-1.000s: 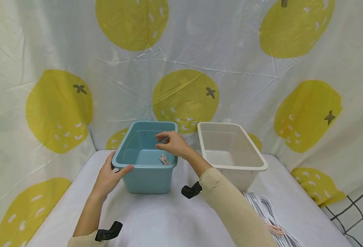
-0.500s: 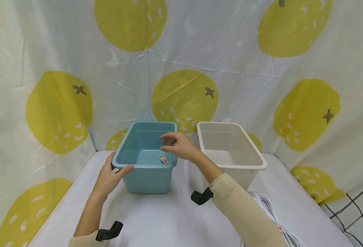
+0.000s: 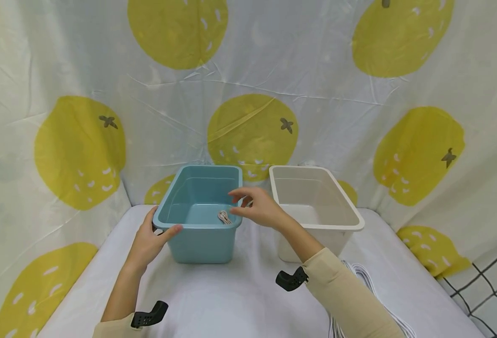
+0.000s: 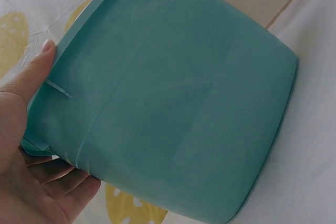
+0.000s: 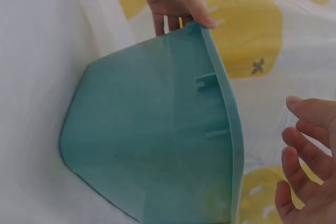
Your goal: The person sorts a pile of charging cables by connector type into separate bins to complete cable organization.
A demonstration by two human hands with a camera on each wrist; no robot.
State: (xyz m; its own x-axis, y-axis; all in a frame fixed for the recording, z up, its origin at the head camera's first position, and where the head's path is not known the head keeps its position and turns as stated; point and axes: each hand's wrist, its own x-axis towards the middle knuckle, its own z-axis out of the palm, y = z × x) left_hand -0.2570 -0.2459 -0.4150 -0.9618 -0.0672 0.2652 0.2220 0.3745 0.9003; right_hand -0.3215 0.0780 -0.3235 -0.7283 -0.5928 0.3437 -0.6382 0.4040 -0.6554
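Observation:
A blue plastic bin [image 3: 206, 244] stands on the white-covered table. My left hand [image 3: 146, 244] grips its near left corner. In the left wrist view the thumb [image 4: 34, 74] lies on the rim and the other fingers are against the side wall. A small tied bundle of pale cord [image 3: 224, 217] lies inside the bin, near its front right corner. My right hand [image 3: 258, 206] hovers at the bin's right rim, its fingers loosely bent. Nothing shows between those fingers [image 5: 302, 150] in the right wrist view.
To the right stands an off-white plastic bin [image 3: 316, 228]. A coil of white cable [image 3: 364, 274] lies in front of it, partly hidden by my right sleeve [image 3: 345, 291]. A lemon-print curtain [image 3: 168, 117] hangs behind, and a black wire grid [image 3: 491, 286] is at far right.
My right hand has moved right and slightly down, from over the blue bin's inside to its right rim. The right forearm covers more of the cable. The left hand keeps its place.

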